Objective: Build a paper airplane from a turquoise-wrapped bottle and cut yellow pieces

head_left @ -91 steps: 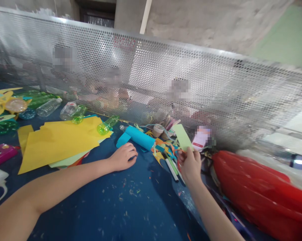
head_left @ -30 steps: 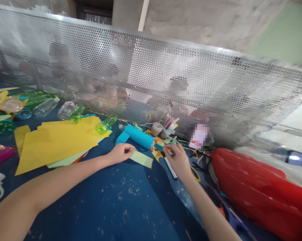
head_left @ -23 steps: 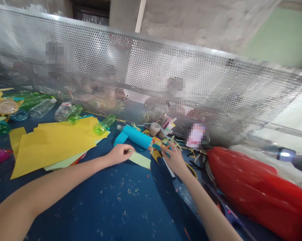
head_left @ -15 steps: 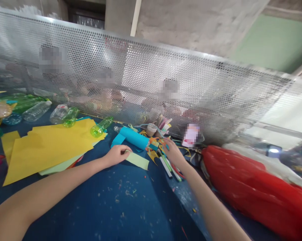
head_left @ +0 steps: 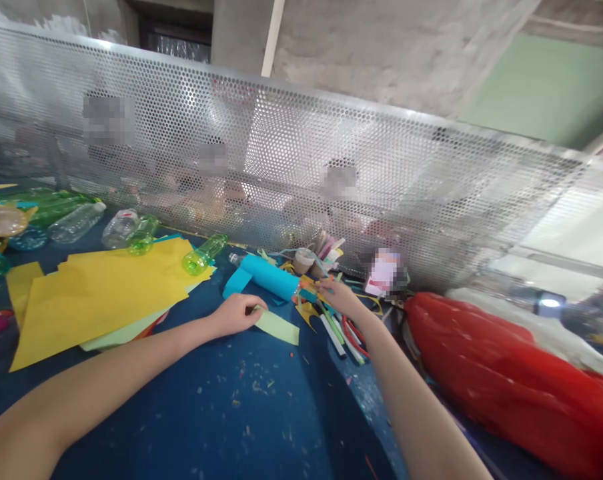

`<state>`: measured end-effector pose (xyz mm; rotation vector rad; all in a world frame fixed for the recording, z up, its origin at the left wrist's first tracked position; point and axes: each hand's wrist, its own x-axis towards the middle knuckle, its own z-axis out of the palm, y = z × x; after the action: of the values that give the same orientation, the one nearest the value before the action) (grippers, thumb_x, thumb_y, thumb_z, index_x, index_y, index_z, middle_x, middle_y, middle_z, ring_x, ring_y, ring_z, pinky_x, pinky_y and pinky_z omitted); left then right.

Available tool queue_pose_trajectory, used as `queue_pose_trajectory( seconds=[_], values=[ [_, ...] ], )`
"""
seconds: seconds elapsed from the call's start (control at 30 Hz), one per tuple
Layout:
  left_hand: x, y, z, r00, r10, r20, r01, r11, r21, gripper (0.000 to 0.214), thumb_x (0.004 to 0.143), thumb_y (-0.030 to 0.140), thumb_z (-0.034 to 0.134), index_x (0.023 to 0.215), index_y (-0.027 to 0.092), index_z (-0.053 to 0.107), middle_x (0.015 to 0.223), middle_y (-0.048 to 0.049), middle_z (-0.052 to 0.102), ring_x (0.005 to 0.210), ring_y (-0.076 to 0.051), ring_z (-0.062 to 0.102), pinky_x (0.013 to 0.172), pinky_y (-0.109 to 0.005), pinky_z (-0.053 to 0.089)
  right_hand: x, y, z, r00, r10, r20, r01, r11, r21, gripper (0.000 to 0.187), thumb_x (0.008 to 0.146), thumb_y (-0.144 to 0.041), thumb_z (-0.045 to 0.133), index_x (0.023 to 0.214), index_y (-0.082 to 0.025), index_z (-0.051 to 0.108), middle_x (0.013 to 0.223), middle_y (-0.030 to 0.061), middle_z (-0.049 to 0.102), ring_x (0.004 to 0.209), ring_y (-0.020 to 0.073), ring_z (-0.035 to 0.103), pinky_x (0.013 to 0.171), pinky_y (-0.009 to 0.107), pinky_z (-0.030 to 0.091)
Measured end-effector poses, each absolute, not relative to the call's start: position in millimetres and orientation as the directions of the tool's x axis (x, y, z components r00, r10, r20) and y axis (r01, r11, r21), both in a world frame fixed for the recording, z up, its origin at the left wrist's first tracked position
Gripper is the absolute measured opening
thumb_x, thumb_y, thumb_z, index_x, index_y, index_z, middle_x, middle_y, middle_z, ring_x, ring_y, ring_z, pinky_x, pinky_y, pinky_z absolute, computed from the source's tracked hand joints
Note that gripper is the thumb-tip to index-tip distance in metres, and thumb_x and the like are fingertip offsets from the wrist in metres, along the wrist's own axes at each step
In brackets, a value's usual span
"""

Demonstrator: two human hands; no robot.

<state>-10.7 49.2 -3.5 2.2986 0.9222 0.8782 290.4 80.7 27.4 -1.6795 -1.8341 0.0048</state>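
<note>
My left hand [head_left: 237, 314] pinches one end of a pale green paper strip [head_left: 280, 327], which extends to the right just above the blue tabletop. Beyond that strip lies a bottle wrapped in blue paper [head_left: 271, 276], with a loose blue flap at its left. My right hand [head_left: 339, 297] is at the pile of orange and yellow paper scraps [head_left: 307, 312] by the bottle's right end. Its fingers are drawn together; whatever is between them is too small to make out. Under that hand lie several marker pens [head_left: 333, 335] and a red-handled tool [head_left: 355, 337], partly covered.
Yellow paper sheets [head_left: 106, 287] spread across the left, with a green plastic bottle [head_left: 205, 255] by their edge. More plastic bottles [head_left: 76, 223] stand farther left. A perforated metal screen [head_left: 281, 133] closes off the back, people behind it. A red bag [head_left: 501, 367] fills the right.
My right hand has moved slightly left and down over the scraps, its fingers coming closer together. My left hand still holds the green strip, with little movement.
</note>
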Motion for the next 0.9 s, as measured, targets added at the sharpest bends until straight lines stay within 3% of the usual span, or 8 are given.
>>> queue_pose_trajectory(
  seconds=[0.23, 0.43, 0.63, 0.77, 0.9],
  values=[
    [-11, 52, -4, 0.542, 0.767, 0.343, 0.345, -0.575, 0.742, 0.022, 0.076, 0.02, 0.049, 0.087, 0.015, 0.068, 0.077, -0.0032, 0.068, 0.064, -0.014, 0.059, 0.06, -0.022, 0.043, 279, 42, 55, 0.141, 0.879, 0.455, 0.864, 0.115, -0.489, 0.031, 0.08, -0.032, 0.045, 0.098, -0.02, 0.067, 0.096, 0.0085, 0.069, 0.09, 0.0247, 0.063, 0.08, 0.037, 0.047],
    [-11, 56, -6, 0.569, 0.756, 0.325, 0.186, -0.503, 0.844, 0.022, 0.08, 0.025, 0.049, 0.091, 0.015, 0.066, 0.085, -0.0046, 0.069, 0.071, -0.015, 0.062, 0.064, -0.023, 0.048, 222, -5, 24, -0.158, 0.944, 0.29, 0.668, 0.319, -0.672, 0.026, 0.076, -0.039, 0.058, 0.097, -0.024, 0.055, 0.101, 0.0045, 0.064, 0.092, 0.0201, 0.061, 0.078, 0.032, 0.048],
    [-11, 56, -7, 0.56, 0.78, 0.279, 0.129, -0.415, 0.9, 0.021, 0.08, 0.025, 0.053, 0.093, 0.014, 0.065, 0.086, -0.0047, 0.068, 0.071, -0.014, 0.063, 0.064, -0.024, 0.052, 216, -17, -4, -0.022, 0.975, 0.221, 0.523, 0.2, -0.828, 0.022, 0.079, -0.04, 0.053, 0.087, -0.026, 0.039, 0.063, -0.0038, 0.054, 0.055, 0.017, 0.056, 0.055, 0.03, 0.045],
    [-11, 57, -9, 0.541, 0.799, 0.262, 0.077, -0.358, 0.93, 0.02, 0.08, 0.025, 0.053, 0.092, 0.014, 0.064, 0.086, -0.0046, 0.067, 0.068, -0.013, 0.063, 0.062, -0.025, 0.054, 220, -17, -11, -0.038, 0.98, 0.193, 0.387, 0.193, -0.902, 0.023, 0.079, -0.044, 0.052, 0.086, -0.026, 0.039, 0.063, -0.004, 0.053, 0.055, 0.0164, 0.055, 0.056, 0.029, 0.045],
    [-12, 60, -12, 0.517, 0.817, 0.255, 0.064, -0.335, 0.94, 0.022, 0.08, 0.024, 0.053, 0.098, 0.014, 0.062, 0.081, -0.0034, 0.066, 0.07, -0.014, 0.064, 0.064, -0.026, 0.054, 218, -18, -14, -0.048, 0.977, 0.206, 0.421, 0.207, -0.883, 0.022, 0.079, -0.046, 0.051, 0.079, -0.023, 0.049, 0.072, -0.0003, 0.053, 0.059, 0.0155, 0.053, 0.059, 0.03, 0.046]
  ],
)
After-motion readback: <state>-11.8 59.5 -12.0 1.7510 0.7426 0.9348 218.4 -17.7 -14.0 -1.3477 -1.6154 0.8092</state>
